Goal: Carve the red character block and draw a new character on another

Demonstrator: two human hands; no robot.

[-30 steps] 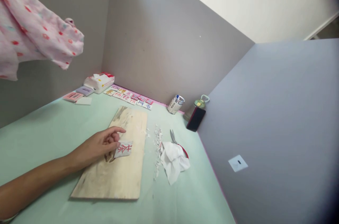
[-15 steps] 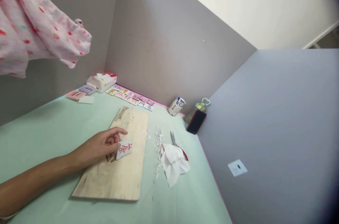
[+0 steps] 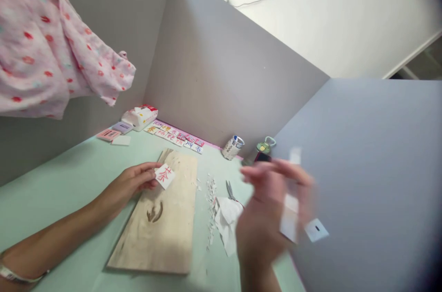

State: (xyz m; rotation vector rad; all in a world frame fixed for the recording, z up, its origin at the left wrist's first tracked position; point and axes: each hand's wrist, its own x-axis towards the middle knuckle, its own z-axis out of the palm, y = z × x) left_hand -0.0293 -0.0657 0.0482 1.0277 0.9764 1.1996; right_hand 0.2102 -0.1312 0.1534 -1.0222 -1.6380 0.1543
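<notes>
My left hand [image 3: 136,179] pinches a small white card [image 3: 165,176] with a red handwritten character, between thumb and fingers. The card is held over the upper left part of a wooden board [image 3: 169,236], which has a dark knot. Raised at the right, my right hand [image 3: 265,209] is smeared by motion, its fingers bent. A blurred white card-like piece [image 3: 290,218] shows within and behind those fingers; its kind cannot be made out. Below and left of this hand lie a crumpled white tissue [image 3: 226,218] and scissors [image 3: 230,190], whose handles are partly covered.
White scraps [image 3: 211,190] are strewn right of the board. At the back are rows of lettered cards [image 3: 176,137], a tissue pack [image 3: 143,117], a can [image 3: 233,148], a green-lidded bottle [image 3: 265,145] and a partly hidden phone [image 3: 262,157]. Grey partitions enclose the table; pink dotted cloth [image 3: 69,52] hangs upper left.
My right hand has come into view at the right with a white piece. My left hand has lifted the card up off the board's knot and turned it. The view has shifted.
</notes>
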